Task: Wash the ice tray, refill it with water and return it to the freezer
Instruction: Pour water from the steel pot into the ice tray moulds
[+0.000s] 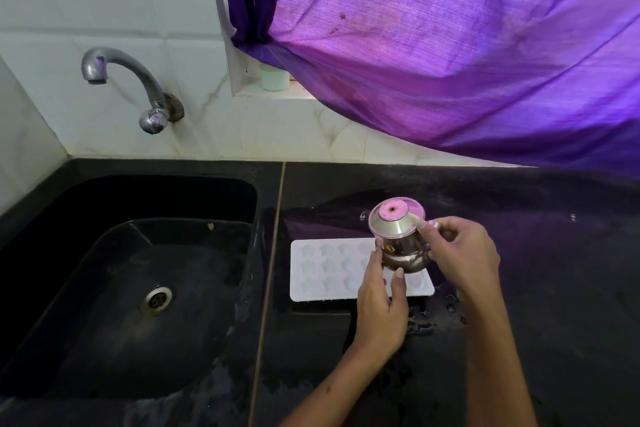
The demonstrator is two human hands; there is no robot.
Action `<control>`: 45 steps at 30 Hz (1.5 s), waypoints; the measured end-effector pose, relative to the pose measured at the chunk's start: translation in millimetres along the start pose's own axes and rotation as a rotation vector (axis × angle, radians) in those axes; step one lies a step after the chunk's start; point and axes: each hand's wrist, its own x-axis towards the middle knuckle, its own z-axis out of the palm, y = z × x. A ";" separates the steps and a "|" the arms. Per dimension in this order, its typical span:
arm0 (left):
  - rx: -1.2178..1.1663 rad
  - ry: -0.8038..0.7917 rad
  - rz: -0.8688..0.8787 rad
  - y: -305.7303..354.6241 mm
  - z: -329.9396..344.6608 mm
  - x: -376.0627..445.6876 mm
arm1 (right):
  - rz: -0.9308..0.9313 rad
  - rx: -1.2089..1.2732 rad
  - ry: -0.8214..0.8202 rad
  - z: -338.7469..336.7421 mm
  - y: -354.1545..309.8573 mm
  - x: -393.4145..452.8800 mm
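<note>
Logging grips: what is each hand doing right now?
Left hand: holds the small steel jug from below.
Right hand: grips the jug's handle.

white ice tray | black countertop | purple curtain | silver steel pot

A small rounded pot of shiny polished steel is gleaming above a matt white plastic ice tray. The glossy black stone counter is glistening wet. A curved chrome tap is shining beside sheer purple woven cloth.
</note>
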 end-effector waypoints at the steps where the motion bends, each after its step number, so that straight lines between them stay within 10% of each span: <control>1: -0.001 0.000 0.001 -0.8 -0.1 -0.2 | -0.001 -0.012 -0.001 0.8 -0.3 0.0; 45: -0.047 0.065 -0.010 9.6 -16.7 3.8 | -0.049 0.030 0.047 12.3 -9.0 -1.7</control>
